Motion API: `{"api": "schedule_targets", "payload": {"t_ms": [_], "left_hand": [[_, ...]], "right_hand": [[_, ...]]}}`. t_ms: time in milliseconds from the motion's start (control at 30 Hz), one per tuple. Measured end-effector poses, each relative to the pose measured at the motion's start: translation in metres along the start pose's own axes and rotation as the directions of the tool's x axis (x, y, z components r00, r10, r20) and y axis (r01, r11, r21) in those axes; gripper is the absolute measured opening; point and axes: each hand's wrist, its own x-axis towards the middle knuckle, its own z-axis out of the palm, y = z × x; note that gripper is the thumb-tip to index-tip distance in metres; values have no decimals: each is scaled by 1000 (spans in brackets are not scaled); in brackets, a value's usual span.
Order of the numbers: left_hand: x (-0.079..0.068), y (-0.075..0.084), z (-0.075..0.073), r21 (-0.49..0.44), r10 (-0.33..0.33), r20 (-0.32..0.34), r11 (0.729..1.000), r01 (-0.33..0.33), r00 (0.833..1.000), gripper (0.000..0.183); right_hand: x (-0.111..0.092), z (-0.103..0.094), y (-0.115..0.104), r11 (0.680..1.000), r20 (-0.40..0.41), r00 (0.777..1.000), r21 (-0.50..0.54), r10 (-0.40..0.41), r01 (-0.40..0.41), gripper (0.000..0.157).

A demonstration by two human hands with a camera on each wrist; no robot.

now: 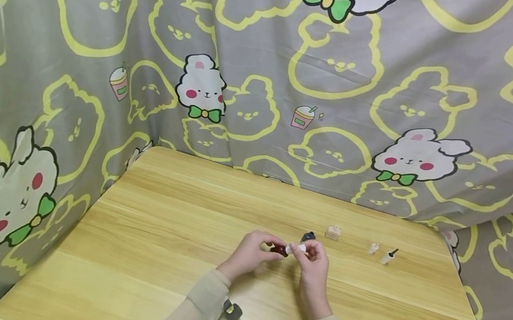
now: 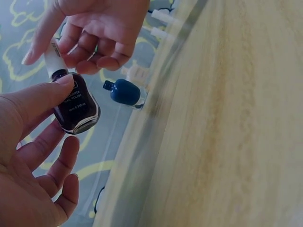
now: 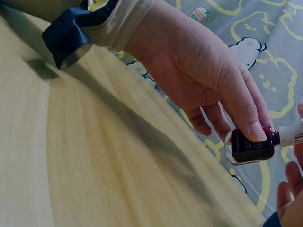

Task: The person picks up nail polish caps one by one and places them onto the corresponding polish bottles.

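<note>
My left hand point(image 1: 251, 252) grips a dark red nail polish bottle point(image 2: 78, 105), thumb across its front near the shoulder. From the other side my right hand point(image 1: 314, 272) pinches the white cap point(image 2: 54, 61) between thumb and fingers. The cap sits in line with the bottle's neck, and a dark band of the neck shows between them in the left wrist view. Bottle and cap are held tilted above the table. Just beyond the right hand stands a dark blue nail polish bottle point(image 2: 125, 91), its neck uncapped.
A pale pink bottle point(image 1: 333, 232) stands behind the blue one on the wooden table point(image 1: 168, 207). Farther right are two white caps point(image 1: 373, 248), one with a dark brush point(image 1: 392, 252) pointing up. Patterned curtains point(image 1: 265, 44) hang along the back and sides.
</note>
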Motion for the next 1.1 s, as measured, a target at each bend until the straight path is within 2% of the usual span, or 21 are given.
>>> {"api": "schedule_targets", "payload": {"t_ms": [167, 267, 467, 700, 800, 900, 1100], "left_hand": [[0, 0, -1, -13, -7, -7, 1000, 7, 1000, 29], [0, -1, -3, -33, -24, -23, 999, 23, 999, 30], [1, -3, -4, -87, -55, -33, 995, 52, 998, 30], [1, -4, -4, -99, -53, -26, 994, 51, 998, 29], [1, -5, -4, -98, -56, -23, 994, 54, 998, 29], [1, -5, -4, -97, -63, -20, 993, 61, 998, 29], [1, -3, -5, -87, -54, -14, 995, 53, 998, 29]], "right_hand": [[3, -4, 0, 1000, 113, 994, -16, -5, 7, 46], [5, -7, -2, 1000, 155, 988, -7, -3, 5, 52], [7, -13, -1, 997, 234, 970, 34, -69, 63, 52], [10, -20, 3, 985, 372, 912, 48, -172, 166, 47], [10, -21, 3, 982, 399, 898, 56, -186, 179, 44], [9, -21, 3, 987, 391, 907, 58, -159, 147, 40], [10, -22, 4, 997, 334, 940, 37, -75, 67, 32]]}}
